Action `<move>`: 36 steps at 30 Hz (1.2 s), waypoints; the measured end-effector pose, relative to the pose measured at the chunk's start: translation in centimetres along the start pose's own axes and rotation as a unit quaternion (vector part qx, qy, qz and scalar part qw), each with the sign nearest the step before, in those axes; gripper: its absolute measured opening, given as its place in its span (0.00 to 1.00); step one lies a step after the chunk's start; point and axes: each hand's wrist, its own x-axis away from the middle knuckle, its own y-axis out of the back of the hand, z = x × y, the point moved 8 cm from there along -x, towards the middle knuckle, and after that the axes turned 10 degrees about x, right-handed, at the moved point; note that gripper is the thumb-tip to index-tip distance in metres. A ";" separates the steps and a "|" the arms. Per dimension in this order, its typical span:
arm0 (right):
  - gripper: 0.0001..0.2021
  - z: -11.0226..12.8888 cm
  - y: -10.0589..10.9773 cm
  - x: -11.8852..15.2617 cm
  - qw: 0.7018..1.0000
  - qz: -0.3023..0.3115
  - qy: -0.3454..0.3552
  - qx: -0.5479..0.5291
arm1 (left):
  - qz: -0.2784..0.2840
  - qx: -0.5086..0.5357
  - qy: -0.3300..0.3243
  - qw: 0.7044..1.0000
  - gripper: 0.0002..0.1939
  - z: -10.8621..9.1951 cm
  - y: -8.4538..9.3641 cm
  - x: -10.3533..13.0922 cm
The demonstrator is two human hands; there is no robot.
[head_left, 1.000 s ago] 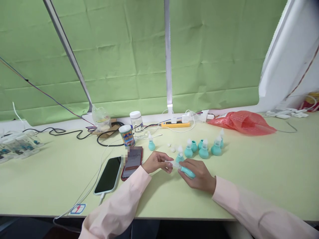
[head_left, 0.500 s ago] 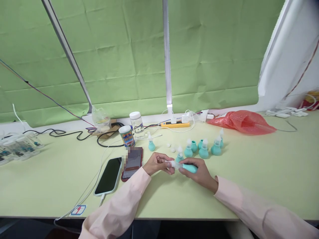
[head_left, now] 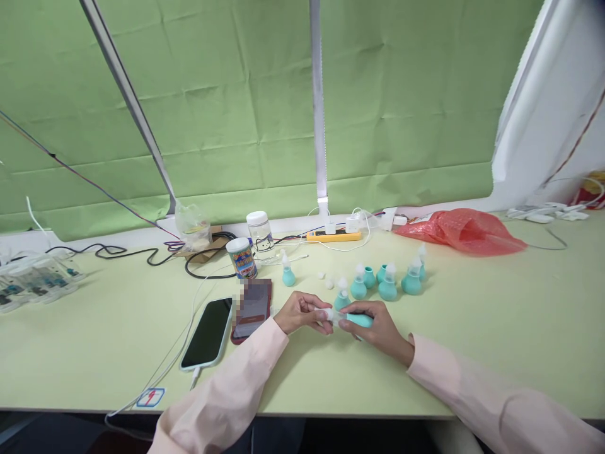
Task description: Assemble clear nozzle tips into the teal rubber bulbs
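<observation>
Fingers of my left hand [head_left: 302,313] are closed on the translucent white nozzle [head_left: 326,315] of a nasal aspirator. My right hand [head_left: 375,328] grips its teal bulb [head_left: 360,320], held sideways just above the table. Much of the nozzle is hidden by fingers. Just behind my hands stands a teal bulb with a clear tip [head_left: 342,299]. Several similar aspirators, such as this one [head_left: 387,287], stand farther right, among them a teal bulb without a tip [head_left: 369,277]. A single aspirator [head_left: 288,274] stands apart to the left. Small white pieces [head_left: 329,283] lie between.
A black-screened phone [head_left: 207,333] and a red-cased phone [head_left: 253,309] lie left of my hands. Behind them are a labelled can [head_left: 242,260] and a clear jar [head_left: 261,234]. A yellow power strip [head_left: 333,236] and a red plastic bag [head_left: 463,233] lie along the back.
Both hands keep their hold on the aspirator, and its bulb has tilted slightly in my right fingers. The rest of the scene only shifts a little with the camera.
</observation>
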 end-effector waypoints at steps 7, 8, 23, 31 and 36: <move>0.10 -0.5 -0.3 -0.1 0.999 -0.001 -0.015 -0.037 | -0.026 0.006 -0.011 1.000 0.19 0.2 0.3 -0.1; 0.10 -0.7 -0.4 0.0 0.999 0.003 -0.017 -0.045 | -0.029 0.007 -0.012 0.999 0.19 0.1 0.3 -0.2; 0.09 2.8 1.9 -0.9 0.990 0.052 0.100 0.090 | -0.023 -0.162 -0.130 0.978 0.33 -6.3 -0.5 2.0; 0.07 1.6 5.7 -2.2 0.990 -0.023 0.077 0.115 | -0.120 -0.673 -0.017 0.729 0.24 -6.4 6.2 4.4; 0.04 1.0 6.0 -2.7 0.983 0.002 0.051 0.178 | -0.088 -0.728 0.075 0.676 0.27 -3.5 7.2 3.7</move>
